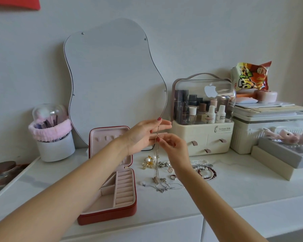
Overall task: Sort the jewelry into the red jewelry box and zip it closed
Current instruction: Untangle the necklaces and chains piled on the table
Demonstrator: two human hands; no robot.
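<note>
Far left, a dark-lidded jar [2,169] sits partly cut off by the frame edge. A white cup [55,149] wrapped in a pink band holds brushes under a clear dome; brush heads blurred.

Red jewelry box [110,186] lies open at near centre-left on the white counter [234,193], lid upright; the left forearm crosses the lid and hides part of its pink lining. Compartments look bare.

Left hand [143,137] raised above the counter, thumb and forefinger pinching the top of a thin chain necklace [157,165], other fingers extended. Right hand [173,145] just beside and below it, fingertips pinching the same chain partway down. The chain hangs to the counter; its lower end merges with the loose jewelry pile [178,173], so where it ends is unclear.

Pile right of the box: pearl brooch, rings, bead bracelets, partly hidden behind the right wrist.

Far right, a cosmetics organizer [202,135], then stacked boxes, cut off.
</note>
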